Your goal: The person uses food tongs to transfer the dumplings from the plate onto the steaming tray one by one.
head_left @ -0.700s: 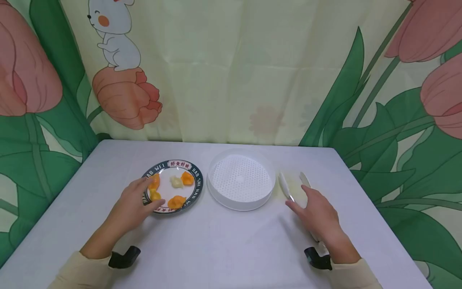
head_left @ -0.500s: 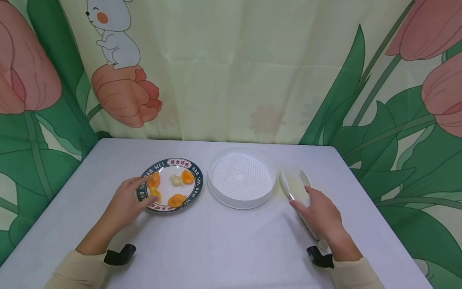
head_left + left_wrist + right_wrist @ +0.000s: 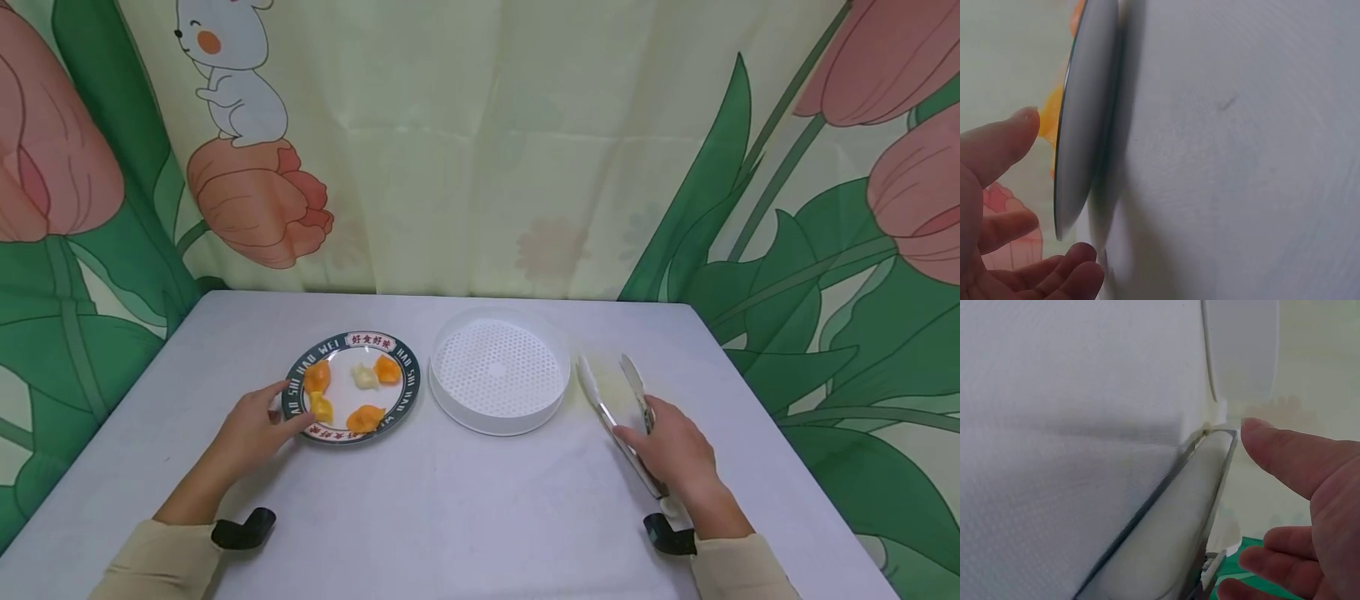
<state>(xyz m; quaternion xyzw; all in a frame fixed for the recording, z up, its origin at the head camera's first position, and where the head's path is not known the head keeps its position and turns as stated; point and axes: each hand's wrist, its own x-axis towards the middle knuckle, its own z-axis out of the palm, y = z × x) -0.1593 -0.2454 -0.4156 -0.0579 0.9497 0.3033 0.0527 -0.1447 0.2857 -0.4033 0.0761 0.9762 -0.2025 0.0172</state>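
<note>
On the bench (image 3: 465,517), near side: right hand (image 3: 675,450) straddles the tongs (image 3: 606,415), thumb and fingers apart; contact unclear. Left hand (image 3: 251,433) at the plate's left rim, fingers apart, contact unclear too. Tongs lie splayed, tips away. Plate (image 3: 411,379) carries five dumpling-like pieces (image 3: 366,419). White perforated tray (image 3: 498,425) sits between plate and tongs. Tulip-print curtain (image 3: 420,167) behind.

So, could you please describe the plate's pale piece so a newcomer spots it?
On the table, find the dark-rimmed plate left of the white perforated tray. The pale piece lies near the plate's middle, beside an orange one. It alone is whitish; the other four are orange or yellow.
</note>
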